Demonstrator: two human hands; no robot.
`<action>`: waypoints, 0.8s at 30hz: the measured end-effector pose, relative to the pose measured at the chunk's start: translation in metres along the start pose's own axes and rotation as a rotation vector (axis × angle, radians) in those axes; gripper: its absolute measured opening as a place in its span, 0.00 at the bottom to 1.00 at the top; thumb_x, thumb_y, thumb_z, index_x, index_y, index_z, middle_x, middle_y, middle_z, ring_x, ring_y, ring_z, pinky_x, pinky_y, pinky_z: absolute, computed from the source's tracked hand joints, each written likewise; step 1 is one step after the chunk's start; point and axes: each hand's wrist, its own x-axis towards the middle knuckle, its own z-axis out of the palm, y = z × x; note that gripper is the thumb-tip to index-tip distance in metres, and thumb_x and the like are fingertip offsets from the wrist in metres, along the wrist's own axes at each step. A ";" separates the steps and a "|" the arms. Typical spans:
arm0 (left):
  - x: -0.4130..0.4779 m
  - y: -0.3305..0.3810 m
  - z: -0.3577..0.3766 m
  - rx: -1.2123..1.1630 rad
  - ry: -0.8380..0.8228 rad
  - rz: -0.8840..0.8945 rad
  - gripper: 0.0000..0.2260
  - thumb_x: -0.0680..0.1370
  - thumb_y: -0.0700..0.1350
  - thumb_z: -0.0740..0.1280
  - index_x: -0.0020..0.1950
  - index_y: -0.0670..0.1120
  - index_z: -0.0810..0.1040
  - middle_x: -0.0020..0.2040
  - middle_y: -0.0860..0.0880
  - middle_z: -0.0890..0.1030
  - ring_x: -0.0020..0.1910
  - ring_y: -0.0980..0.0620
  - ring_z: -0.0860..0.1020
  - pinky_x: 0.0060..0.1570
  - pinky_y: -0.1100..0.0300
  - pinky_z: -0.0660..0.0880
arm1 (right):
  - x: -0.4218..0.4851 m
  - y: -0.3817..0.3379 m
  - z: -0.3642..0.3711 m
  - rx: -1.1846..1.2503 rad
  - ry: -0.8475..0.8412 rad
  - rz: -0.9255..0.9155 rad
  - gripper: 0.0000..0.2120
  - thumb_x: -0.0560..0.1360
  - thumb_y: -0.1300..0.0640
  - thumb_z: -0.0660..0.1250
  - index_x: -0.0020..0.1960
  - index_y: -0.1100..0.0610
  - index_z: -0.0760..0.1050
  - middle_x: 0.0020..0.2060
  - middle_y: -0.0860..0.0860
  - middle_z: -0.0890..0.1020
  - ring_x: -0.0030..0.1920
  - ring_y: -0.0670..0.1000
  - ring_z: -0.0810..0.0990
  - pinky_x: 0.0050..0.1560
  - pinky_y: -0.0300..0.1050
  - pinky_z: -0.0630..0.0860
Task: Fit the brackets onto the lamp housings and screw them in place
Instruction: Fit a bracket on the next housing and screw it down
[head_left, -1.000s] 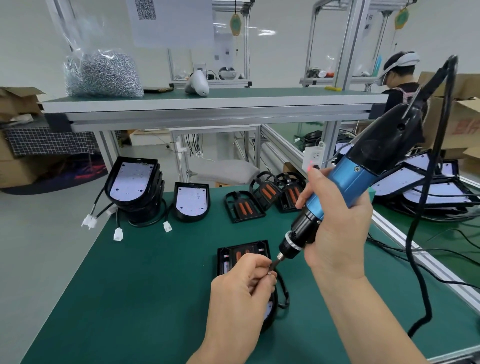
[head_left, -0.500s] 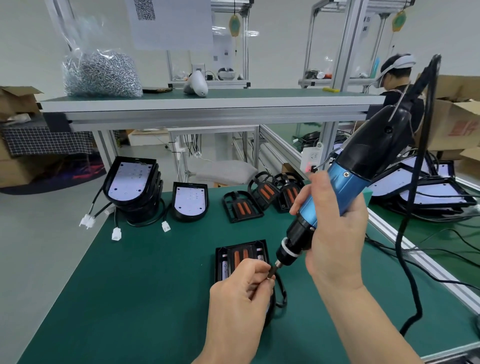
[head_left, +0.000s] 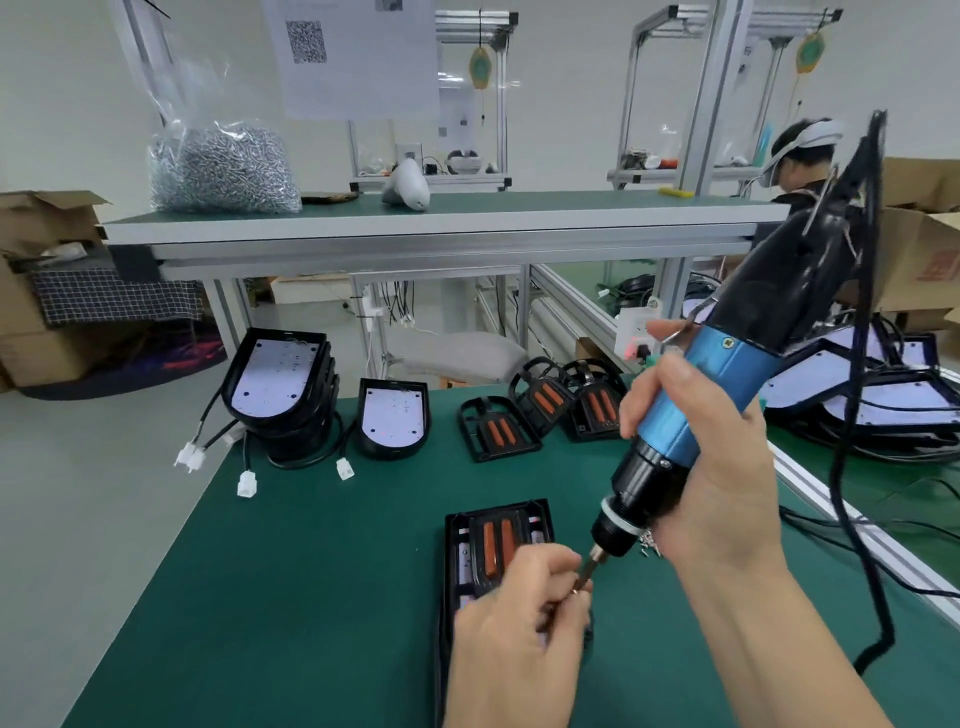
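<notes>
On a shelf at upper left sits a clear plastic bag of silver screws (head_left: 223, 171). Below it, on the left of the green-topped desk (head_left: 311, 571), a stack of black lamp housings with white faces (head_left: 280, 384) trails wired white plugs. A single black lamp housing (head_left: 393, 415) stands just beside the stack. Further right lie loose black brackets with orange strips (head_left: 496, 428).

In the near centre lies the black lamp housing with a bracket seated on it (head_left: 496, 540), its long axis running away from the viewer. The left hand (head_left: 514, 634) covers its near end. Its fingers are curled and pinch what looks like a small screw (head_left: 577, 591) at the driver's bit tip, though it is too small to be sure. From there the blue and black electric screwdriver (head_left: 691, 400) slants up and to the right, its barrel gripped by the right hand (head_left: 711, 467). The left hand is nearer the housing. The bit hangs just above the housing's right edge, so the coming move probably brings the tip down onto a screw hole, hidden here.

At far right, a neighbouring desk (head_left: 914, 470) holds more housings and black cables, and another person (head_left: 810, 156) works behind it.
</notes>
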 end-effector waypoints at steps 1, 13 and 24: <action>-0.001 0.002 0.001 0.027 -0.017 -0.010 0.16 0.73 0.47 0.71 0.52 0.67 0.74 0.43 0.67 0.84 0.42 0.64 0.84 0.56 0.55 0.79 | 0.000 0.002 -0.001 -0.012 0.019 0.013 0.14 0.71 0.49 0.72 0.54 0.52 0.79 0.32 0.52 0.74 0.33 0.51 0.73 0.37 0.37 0.73; 0.015 -0.017 0.009 0.091 0.071 -0.073 0.24 0.72 0.38 0.71 0.56 0.64 0.69 0.44 0.66 0.82 0.40 0.63 0.81 0.50 0.62 0.79 | -0.011 0.037 0.008 -0.148 0.232 -0.021 0.11 0.77 0.59 0.73 0.57 0.58 0.77 0.35 0.48 0.78 0.33 0.47 0.76 0.38 0.38 0.76; 0.046 -0.047 -0.030 0.082 0.142 -0.236 0.24 0.65 0.67 0.70 0.58 0.64 0.72 0.56 0.66 0.80 0.49 0.62 0.81 0.50 0.64 0.76 | 0.018 0.043 0.007 -0.138 0.247 -0.052 0.08 0.75 0.55 0.73 0.47 0.55 0.74 0.34 0.49 0.77 0.33 0.51 0.76 0.37 0.45 0.75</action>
